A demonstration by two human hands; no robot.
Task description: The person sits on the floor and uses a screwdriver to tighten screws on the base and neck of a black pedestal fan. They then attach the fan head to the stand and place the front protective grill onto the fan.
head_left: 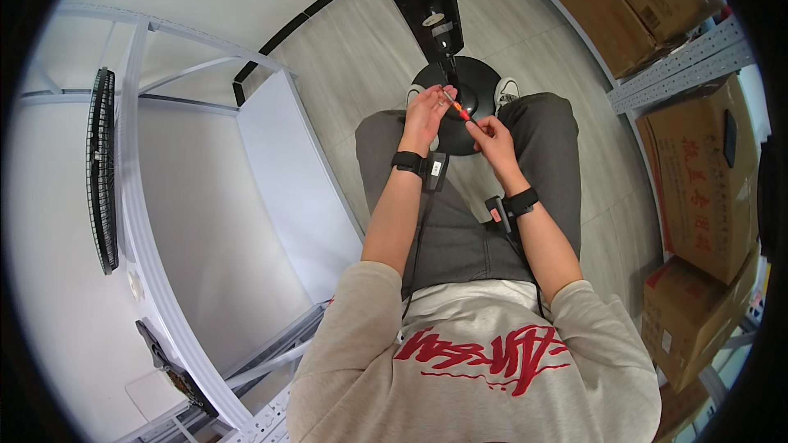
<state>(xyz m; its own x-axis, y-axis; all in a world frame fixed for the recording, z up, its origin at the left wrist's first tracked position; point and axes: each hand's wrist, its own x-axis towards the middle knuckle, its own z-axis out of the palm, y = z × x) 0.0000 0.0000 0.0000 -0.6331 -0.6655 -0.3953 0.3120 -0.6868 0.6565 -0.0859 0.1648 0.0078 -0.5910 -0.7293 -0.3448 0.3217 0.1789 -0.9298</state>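
Observation:
A screwdriver (pixel 462 112) with an orange and black handle slants between my hands, its thin shaft pointing up and left. My right hand (pixel 495 145) is closed on the handle end. My left hand (pixel 423 121) has its fingers bent around the shaft's tip; whatever lies in them is too small to name. Just beyond both hands rises a black stand (pixel 435 29), which looks like part of a fan, with a column and some fittings low on it. Its round black base (pixel 483 71) rests on the floor between my feet, partly hidden by my hands.
On the left is a white metal shelf (pixel 271 148), with a round black fan grille (pixel 102 172) and a dark flat part (pixel 175 369) on it. Cardboard boxes (pixel 698 172) fill a rack on the right. Black bands with small devices (pixel 498 210) and cables sit on both wrists.

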